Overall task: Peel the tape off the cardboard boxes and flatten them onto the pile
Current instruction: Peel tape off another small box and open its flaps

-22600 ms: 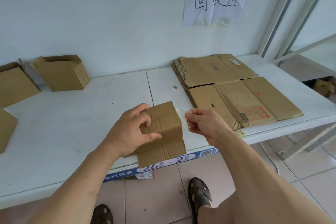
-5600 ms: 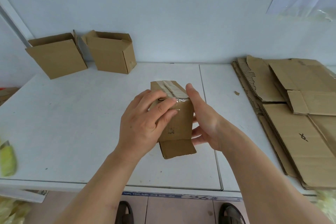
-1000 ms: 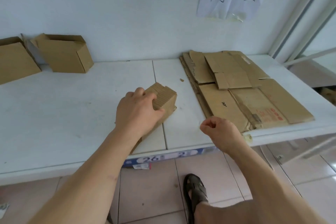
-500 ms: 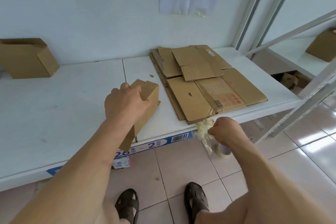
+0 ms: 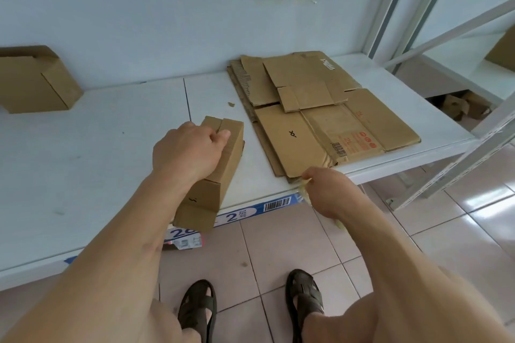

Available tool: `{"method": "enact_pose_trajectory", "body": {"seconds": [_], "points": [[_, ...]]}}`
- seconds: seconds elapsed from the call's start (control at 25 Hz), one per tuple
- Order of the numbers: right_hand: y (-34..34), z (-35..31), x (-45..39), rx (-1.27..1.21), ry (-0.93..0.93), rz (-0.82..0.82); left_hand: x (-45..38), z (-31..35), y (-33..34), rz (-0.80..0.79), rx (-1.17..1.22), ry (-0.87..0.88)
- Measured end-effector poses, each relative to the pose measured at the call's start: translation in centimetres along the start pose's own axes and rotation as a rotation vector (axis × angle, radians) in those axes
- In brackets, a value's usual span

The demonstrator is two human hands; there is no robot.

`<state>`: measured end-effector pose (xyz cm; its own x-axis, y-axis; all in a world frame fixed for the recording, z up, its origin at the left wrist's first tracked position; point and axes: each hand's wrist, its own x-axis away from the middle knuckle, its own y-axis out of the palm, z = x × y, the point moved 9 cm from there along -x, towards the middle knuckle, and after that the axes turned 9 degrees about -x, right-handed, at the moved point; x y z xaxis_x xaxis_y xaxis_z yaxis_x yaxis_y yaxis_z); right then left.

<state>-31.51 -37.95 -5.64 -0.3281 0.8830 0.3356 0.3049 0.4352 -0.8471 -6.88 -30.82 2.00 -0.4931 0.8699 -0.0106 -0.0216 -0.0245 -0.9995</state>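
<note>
Center frame: left hand [image 5: 189, 152] grips small cardboard box [image 5: 216, 164] to pin it on shelf; right hand [image 5: 324, 192], lower right, pinches yellowish tape wad [image 5: 303, 185] below flattened pile [image 5: 320, 120], prob. to discard

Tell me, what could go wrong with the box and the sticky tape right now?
The small box sticks out past the front edge of the shelf, and only the left hand presses on it, so it could tip to the floor. The peeled tape in the right hand might cling to the fingers or to the flattened pile beside it.
</note>
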Motion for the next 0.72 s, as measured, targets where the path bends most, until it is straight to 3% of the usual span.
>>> {"method": "enact_pose_trajectory", "body": {"seconds": [0.12,0.24,0.32,0.4,0.52,0.72], "points": [[-0.8,-2.0,1.2,0.262,-0.05,0.111,0.1,-0.7,0.1,0.024,0.089,0.035],[-1.3,-3.3,1.5,0.302,-0.055,0.204,0.1,-1.4,0.5,0.032,0.191,0.031],[-1.4,-5.2,1.6,0.271,-0.161,0.254,0.2,-1.4,1.0,0.02,0.251,0.017],[-1.3,-8.2,2.2,0.05,-0.348,0.273,0.2,-1.4,1.2,0.022,0.282,-0.002],[0.2,-11.2,2.6,-0.496,-0.475,0.054,-0.3,-1.3,1.4,0.032,0.308,-0.044],[2.0,-11.4,0.8,-0.742,-0.406,-0.102,-1.5,-1.9,1.2,0.004,0.267,-0.097]]}}
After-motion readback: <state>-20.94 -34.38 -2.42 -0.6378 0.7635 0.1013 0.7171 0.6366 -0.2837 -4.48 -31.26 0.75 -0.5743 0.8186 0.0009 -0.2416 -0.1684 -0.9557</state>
